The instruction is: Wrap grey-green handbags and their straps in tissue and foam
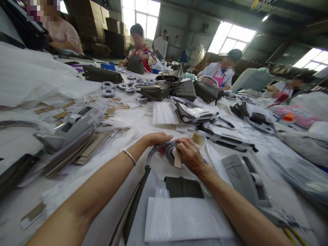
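Observation:
Between my hands is a coiled bag strap [170, 152] wrapped in clear plastic, held just above the table. My left hand [160, 139] closes round its left side, thumb along the top. My right hand [190, 153] grips the right side, fingers bent over the coil and a small brown card strip [177, 159]. A plastic-wrapped handle [150, 154] runs down from near my left hand to a dark bag [137, 201]. Nearer me, a dark flap [184, 187] shows above a white foam sheet [176, 218]. Some fingertips are hidden behind the coil.
A grey tape dispenser [242, 177] stands to the right, another tape dispenser [74, 124] to the left beside cardboard strips [89, 150]. A small clear tub [198, 139] sits behind my right hand. Dark handbags [153, 91] and coiled straps [108, 92] lie farther back. Several people work around the table.

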`<state>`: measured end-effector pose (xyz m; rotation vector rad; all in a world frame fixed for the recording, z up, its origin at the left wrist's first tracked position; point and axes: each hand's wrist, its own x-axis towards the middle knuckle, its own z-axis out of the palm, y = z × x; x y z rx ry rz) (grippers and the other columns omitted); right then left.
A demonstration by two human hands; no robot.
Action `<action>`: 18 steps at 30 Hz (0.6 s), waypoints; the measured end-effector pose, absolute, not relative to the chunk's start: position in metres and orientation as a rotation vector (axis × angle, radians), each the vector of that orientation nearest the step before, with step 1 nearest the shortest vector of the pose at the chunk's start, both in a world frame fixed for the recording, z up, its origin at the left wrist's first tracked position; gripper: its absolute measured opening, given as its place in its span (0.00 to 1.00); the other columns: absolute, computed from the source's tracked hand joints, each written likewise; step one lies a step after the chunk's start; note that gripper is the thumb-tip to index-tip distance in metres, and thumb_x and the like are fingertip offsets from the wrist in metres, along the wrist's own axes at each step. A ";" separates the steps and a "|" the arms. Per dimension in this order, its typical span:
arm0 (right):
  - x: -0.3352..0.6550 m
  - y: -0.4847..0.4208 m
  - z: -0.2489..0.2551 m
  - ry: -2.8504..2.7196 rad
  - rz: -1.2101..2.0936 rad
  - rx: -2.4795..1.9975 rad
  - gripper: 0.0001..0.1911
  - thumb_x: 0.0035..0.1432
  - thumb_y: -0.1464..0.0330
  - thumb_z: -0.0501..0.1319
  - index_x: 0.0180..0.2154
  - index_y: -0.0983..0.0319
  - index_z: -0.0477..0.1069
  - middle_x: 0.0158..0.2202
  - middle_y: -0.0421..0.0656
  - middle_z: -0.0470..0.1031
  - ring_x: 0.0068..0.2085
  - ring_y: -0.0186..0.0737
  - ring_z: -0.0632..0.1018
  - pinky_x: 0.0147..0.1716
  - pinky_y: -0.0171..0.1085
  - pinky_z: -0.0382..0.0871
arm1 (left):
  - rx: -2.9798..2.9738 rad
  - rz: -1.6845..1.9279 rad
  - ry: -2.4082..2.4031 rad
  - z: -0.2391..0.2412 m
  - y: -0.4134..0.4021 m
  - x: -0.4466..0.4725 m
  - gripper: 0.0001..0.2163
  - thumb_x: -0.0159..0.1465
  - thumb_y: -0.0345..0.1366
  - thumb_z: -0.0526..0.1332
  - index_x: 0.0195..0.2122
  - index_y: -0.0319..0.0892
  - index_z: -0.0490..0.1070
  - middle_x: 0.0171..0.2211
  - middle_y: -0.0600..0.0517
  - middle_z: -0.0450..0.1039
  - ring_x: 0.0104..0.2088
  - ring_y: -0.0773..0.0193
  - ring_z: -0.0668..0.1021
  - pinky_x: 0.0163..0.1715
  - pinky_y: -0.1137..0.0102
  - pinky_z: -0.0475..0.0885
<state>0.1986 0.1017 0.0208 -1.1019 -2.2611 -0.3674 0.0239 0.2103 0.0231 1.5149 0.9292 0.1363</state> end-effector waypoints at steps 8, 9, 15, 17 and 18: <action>0.200 0.099 0.026 -2.311 -0.339 -1.006 0.12 0.67 0.75 0.52 0.35 0.59 0.71 0.46 0.47 0.77 0.50 0.45 0.72 0.49 0.46 0.70 | 1.408 0.189 0.840 0.021 0.211 0.045 0.10 0.53 0.41 0.65 0.23 0.40 0.68 0.22 0.54 0.72 0.24 0.66 0.72 0.26 0.71 0.70; 0.199 0.099 0.026 -2.313 -0.346 -1.005 0.12 0.67 0.75 0.51 0.35 0.59 0.71 0.46 0.47 0.77 0.49 0.45 0.73 0.49 0.46 0.70 | 1.418 0.206 0.852 0.019 0.210 0.046 0.08 0.52 0.38 0.64 0.22 0.40 0.67 0.22 0.55 0.71 0.24 0.67 0.72 0.26 0.72 0.70; 0.200 0.104 0.015 -2.318 -0.282 -1.023 0.08 0.66 0.73 0.54 0.37 0.60 0.72 0.50 0.48 0.77 0.51 0.47 0.74 0.50 0.46 0.69 | 1.565 0.264 1.010 0.012 0.213 0.037 0.07 0.50 0.35 0.62 0.20 0.41 0.64 0.15 0.59 0.61 0.19 0.70 0.63 0.18 0.74 0.58; 0.201 0.107 0.009 -2.312 -0.208 -1.004 0.07 0.64 0.75 0.56 0.39 0.61 0.71 0.51 0.49 0.77 0.52 0.48 0.74 0.51 0.47 0.69 | 1.624 0.254 1.060 0.011 0.215 0.031 0.08 0.51 0.35 0.62 0.20 0.41 0.64 0.15 0.59 0.60 0.19 0.70 0.63 0.17 0.74 0.56; 0.201 0.108 0.006 -2.309 -0.165 -0.999 0.07 0.63 0.76 0.56 0.40 0.61 0.71 0.51 0.49 0.77 0.52 0.47 0.74 0.51 0.47 0.70 | 1.655 0.248 1.083 0.010 0.216 0.029 0.08 0.51 0.35 0.62 0.20 0.41 0.64 0.15 0.59 0.60 0.19 0.70 0.63 0.17 0.74 0.56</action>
